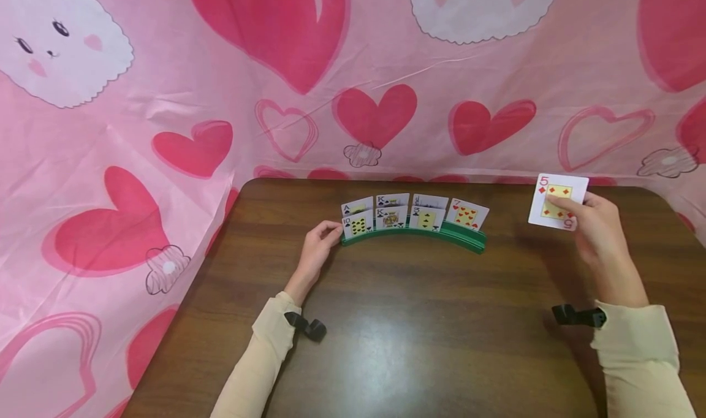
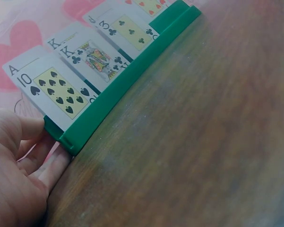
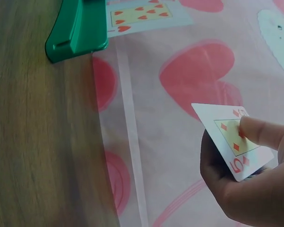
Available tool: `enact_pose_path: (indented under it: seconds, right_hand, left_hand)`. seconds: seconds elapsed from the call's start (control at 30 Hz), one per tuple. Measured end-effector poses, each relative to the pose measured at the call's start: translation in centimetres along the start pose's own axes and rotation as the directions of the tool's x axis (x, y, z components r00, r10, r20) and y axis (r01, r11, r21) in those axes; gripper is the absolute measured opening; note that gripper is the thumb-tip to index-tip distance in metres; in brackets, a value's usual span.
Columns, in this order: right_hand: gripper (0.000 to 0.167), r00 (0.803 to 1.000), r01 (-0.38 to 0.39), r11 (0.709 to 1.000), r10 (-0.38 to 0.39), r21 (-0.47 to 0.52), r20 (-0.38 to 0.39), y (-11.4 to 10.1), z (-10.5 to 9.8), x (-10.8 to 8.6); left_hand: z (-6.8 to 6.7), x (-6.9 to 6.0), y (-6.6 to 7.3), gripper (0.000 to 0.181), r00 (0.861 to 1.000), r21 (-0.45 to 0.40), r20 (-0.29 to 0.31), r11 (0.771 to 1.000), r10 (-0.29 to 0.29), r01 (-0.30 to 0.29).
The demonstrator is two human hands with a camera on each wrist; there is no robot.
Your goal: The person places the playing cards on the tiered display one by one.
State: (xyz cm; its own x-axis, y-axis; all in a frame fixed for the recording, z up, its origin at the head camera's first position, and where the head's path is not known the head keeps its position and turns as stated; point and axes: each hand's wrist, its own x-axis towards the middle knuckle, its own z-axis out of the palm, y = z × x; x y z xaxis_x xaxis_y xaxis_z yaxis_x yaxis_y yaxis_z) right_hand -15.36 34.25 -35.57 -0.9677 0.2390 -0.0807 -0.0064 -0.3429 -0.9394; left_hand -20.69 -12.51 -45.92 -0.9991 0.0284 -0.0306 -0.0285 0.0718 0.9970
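Note:
A curved green card holder (image 1: 469, 239) stands on the table with playing cards in two rows. Its front row shows the ten of spades (image 2: 56, 94), king of clubs (image 2: 97, 61) and three of clubs (image 2: 130, 32); behind them an ace, a king and another card are partly hidden. The seven of hearts (image 1: 467, 214) stands at the right, in the back row. My left hand (image 1: 320, 246) pinches the holder's left end between thumb and fingers. Off to the right, my right hand (image 1: 603, 234) holds the five of diamonds (image 1: 558, 191) above the table, face toward me, thumb across its front.
The brown wooden table (image 1: 441, 344) ends at a pink cloth (image 1: 419, 117) with hearts, hanging behind and at the left. Each wrist carries a black camera mount, such as the left one (image 1: 306, 326). The front slot at the holder's right end bears no card.

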Motion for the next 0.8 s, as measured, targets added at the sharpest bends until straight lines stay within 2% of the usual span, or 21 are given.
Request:
enact_pose_path:
  seconds: [0.2, 0.43, 0.8]
  right_hand:
    - [0.023, 1.0, 0.014, 0.995, -0.012, -0.102, 0.018, -0.1, 0.9, -0.5]
    - [0.026, 0.997, 0.035, 0.997, -0.031, -0.062, 0.066, 0.3, 2.0, -0.8]
    - [0.024, 0.993, 0.035, 0.99, -0.018, -0.136, 0.119, 0.6, 3.2, -1.4]
  left_hand:
    - [-0.1, -0.1, 0.2, 0.022, 1.0, 0.004, 0.001, 1.0, -0.002, 0.002]
    - [-0.1, -0.1, 0.2, 0.022, 1.0, 0.016, 0.007, 1.0, -0.004, 0.004]
    - [-0.1, -0.2, 0.2, 0.022, 1.0, 0.003, 0.008, 1.0, -0.007, 0.007]
